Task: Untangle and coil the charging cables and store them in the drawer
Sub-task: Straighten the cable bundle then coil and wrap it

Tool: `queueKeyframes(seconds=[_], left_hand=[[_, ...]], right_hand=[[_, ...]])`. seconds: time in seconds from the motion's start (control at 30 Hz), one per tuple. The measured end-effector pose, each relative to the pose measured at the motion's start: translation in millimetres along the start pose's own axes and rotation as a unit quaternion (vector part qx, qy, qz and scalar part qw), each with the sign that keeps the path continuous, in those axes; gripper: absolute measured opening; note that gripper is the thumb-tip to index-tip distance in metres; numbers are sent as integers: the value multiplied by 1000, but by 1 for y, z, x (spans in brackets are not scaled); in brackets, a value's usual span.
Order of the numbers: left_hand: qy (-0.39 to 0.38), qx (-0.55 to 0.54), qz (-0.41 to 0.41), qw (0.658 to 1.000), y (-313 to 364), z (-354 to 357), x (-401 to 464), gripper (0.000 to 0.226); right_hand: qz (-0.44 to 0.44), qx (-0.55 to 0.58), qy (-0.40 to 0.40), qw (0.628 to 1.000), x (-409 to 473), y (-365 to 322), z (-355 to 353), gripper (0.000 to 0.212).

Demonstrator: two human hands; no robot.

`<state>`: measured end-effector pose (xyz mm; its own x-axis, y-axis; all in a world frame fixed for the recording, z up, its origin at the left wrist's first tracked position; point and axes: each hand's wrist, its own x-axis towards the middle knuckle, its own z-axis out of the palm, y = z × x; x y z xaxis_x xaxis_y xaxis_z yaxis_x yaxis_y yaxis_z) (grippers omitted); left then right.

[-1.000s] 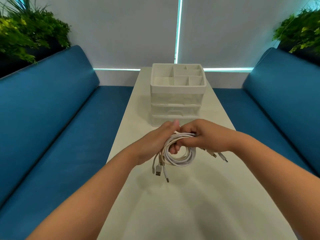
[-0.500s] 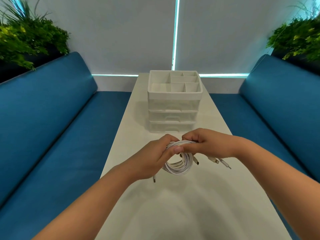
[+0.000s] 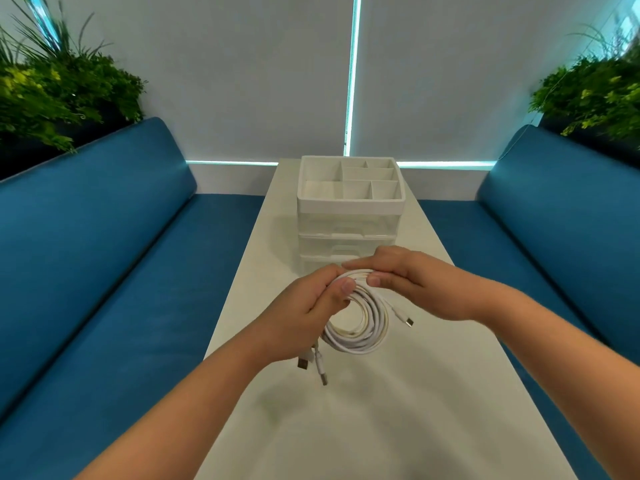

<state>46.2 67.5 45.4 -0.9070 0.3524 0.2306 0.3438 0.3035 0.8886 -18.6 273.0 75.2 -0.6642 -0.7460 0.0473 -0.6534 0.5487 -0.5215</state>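
cables: white coil (image 3: 356, 323) held up over the table (image 3: 398, 410), just in front of the drawer unit (image 3: 349, 220) — prob so loops don't spring apart.
L hand (image 3: 301, 320): fingers curled tight, pinching coil's top-left.
R hand (image 3: 412, 282): thumb + fingers pinching the top.
plugs: dangling loose w/ ends free.
drawers: look closed — not stored yet imo.

Cable coil (image 3: 356, 327) above table (image 3: 433, 393), before drawer unit (image 3: 349, 220); benches (image 3: 86, 254) either side.
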Motion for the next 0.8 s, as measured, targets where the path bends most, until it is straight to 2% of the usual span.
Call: queueKeyframes(seconds=[0.1,0.17,0.27,0.37,0.43,0.5,0.6,0.7,0.8], left_hand=[[38,13,31,999,7,1,1,21],[55,32,31,997,8,2,2,20],[49,91,22,994,1,4,4,26],[26,118,19,993,0,6,6,28],[20,125,26,992,3,7,10,25],[23,139,25,990,4,5,14,22],[28,162,18,986,-1,2,18,23],[29,188,10,982,-7,1,19,25],[28,213,-2,977,-12,1,20,25]], right_hand=[[-22,-11,62,998,0,4,22,49],[-21,-27,72,997,2,6,31,42],[25,-42,6,999,6,7,20,27],[42,-3,-58,997,12,4,3,21],[58,32,-40,997,14,-3,-2,15],[73,86,11,994,16,-8,2,16],[119,185,90,971,14,-10,16,15],[175,275,147,934,13,-9,32,17],[231,356,115,898,13,-9,40,20]])
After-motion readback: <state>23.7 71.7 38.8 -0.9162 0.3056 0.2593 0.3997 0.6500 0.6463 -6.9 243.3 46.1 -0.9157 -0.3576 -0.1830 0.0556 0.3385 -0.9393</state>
